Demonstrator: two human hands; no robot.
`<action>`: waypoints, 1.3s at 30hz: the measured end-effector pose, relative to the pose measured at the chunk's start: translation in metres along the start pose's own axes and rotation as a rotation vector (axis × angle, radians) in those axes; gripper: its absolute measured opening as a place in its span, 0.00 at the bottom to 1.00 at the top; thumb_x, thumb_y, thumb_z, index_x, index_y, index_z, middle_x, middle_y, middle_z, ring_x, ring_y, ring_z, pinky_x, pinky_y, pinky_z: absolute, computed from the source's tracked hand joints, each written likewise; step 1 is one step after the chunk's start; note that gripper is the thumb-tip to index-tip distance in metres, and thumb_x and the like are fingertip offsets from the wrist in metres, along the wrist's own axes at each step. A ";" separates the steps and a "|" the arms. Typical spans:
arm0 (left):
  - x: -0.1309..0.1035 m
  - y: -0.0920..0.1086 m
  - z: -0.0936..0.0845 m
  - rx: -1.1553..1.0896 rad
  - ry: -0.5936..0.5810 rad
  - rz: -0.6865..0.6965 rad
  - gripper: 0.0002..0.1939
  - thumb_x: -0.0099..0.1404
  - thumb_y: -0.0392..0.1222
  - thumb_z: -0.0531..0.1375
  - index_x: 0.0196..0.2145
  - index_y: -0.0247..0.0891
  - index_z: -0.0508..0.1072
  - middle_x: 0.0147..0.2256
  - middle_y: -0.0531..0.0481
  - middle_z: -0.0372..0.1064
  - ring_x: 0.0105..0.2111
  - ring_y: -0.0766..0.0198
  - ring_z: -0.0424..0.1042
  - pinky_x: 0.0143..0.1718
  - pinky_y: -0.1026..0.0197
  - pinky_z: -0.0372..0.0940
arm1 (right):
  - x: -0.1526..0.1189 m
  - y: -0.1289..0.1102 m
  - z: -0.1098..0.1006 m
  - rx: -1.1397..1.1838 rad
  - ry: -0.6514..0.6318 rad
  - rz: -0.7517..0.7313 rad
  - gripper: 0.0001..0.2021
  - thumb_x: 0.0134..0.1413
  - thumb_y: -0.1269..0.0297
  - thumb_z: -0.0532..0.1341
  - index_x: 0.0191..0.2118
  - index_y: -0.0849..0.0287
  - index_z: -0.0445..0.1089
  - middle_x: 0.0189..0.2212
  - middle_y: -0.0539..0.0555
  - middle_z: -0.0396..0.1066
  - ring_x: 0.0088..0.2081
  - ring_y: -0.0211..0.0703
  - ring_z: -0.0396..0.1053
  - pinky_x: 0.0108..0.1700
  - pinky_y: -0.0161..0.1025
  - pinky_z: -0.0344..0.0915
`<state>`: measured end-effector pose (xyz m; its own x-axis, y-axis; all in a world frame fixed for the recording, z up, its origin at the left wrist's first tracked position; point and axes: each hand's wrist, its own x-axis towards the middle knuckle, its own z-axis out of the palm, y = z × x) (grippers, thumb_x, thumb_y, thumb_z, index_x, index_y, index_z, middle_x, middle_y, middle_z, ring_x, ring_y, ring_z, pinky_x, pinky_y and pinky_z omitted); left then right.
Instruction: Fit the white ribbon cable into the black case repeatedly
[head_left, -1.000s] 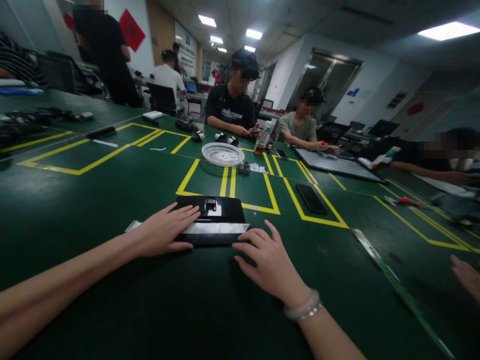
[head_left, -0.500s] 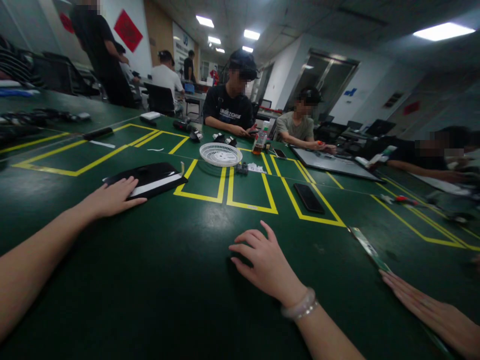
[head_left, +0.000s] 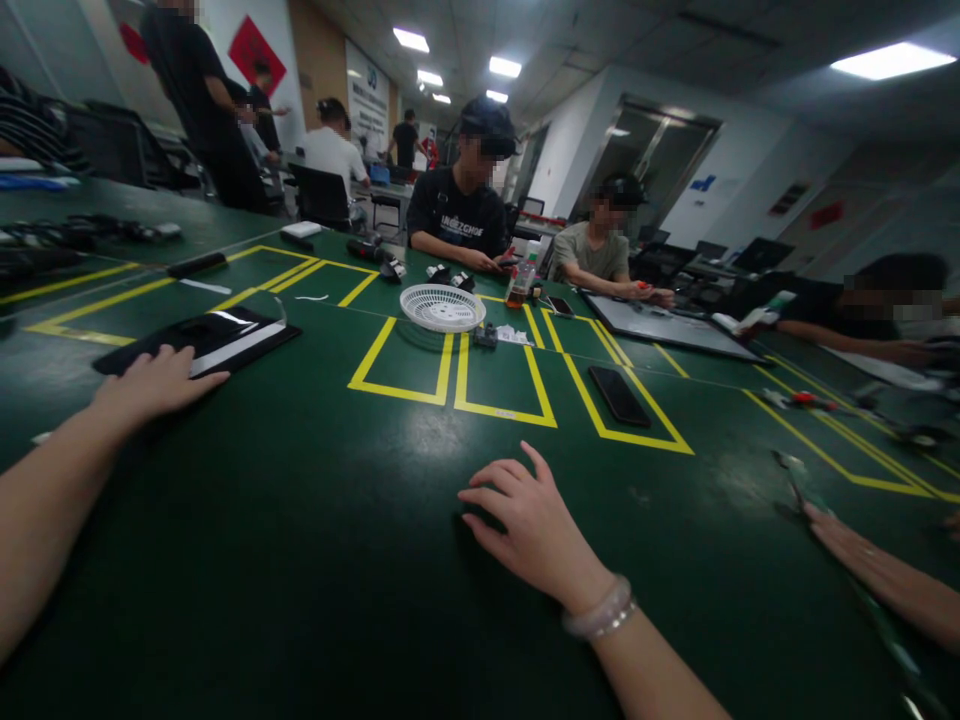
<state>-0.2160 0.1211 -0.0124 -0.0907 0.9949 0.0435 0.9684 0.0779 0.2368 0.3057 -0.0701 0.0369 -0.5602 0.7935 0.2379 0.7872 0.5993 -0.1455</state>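
My left hand (head_left: 161,385) lies spread, palm down, on the near edge of a flat black item with a white strip (head_left: 238,342) at the left of the green table (head_left: 360,560). A clear loop of film or strip stands up from the item's far right corner. Near the middle, my right hand (head_left: 529,520) rests on the bare tabletop, fingers apart and slightly curved, holding nothing. It wears a pale bracelet (head_left: 602,610) on the wrist. A black phone (head_left: 619,395) lies beyond it, inside a yellow tape outline.
A white round basket (head_left: 442,308) sits past the middle, with a small grey part beside it. Behind stands a bottle (head_left: 520,280). At the right edge another person's hand (head_left: 855,545) holds a long thin strip. Several people sit around the far side.
My left hand and the black item have slid left and slightly nearer. My right hand has not moved. The other person's hand at the right has shifted right with the long strip.
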 end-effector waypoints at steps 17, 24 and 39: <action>-0.032 0.030 -0.032 0.127 -0.085 -0.330 0.43 0.63 0.69 0.49 0.58 0.26 0.66 0.56 0.27 0.63 0.53 0.32 0.65 0.48 0.35 0.61 | 0.000 -0.001 0.001 0.020 -0.002 0.006 0.08 0.62 0.63 0.63 0.47 0.48 0.74 0.45 0.50 0.74 0.51 0.46 0.69 0.67 0.65 0.40; -0.042 0.090 -0.023 -0.064 -0.120 0.150 0.35 0.64 0.64 0.51 0.54 0.30 0.67 0.52 0.35 0.66 0.49 0.46 0.67 0.47 0.51 0.64 | -0.001 -0.001 0.000 0.019 -0.012 0.011 0.10 0.62 0.63 0.62 0.48 0.48 0.73 0.46 0.50 0.74 0.52 0.46 0.69 0.67 0.65 0.42; -0.136 0.202 -0.013 -0.239 -0.613 0.684 0.22 0.62 0.57 0.61 0.53 0.51 0.71 0.47 0.46 0.72 0.44 0.51 0.73 0.38 0.55 0.68 | 0.002 -0.002 0.000 0.100 -0.060 0.041 0.07 0.59 0.66 0.64 0.42 0.52 0.69 0.40 0.48 0.75 0.47 0.44 0.71 0.67 0.60 0.44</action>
<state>-0.0106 0.0011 0.0419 0.6824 0.6853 -0.2543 0.6868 -0.4820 0.5440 0.3027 -0.0699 0.0376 -0.5448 0.8208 0.1719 0.7819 0.5713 -0.2494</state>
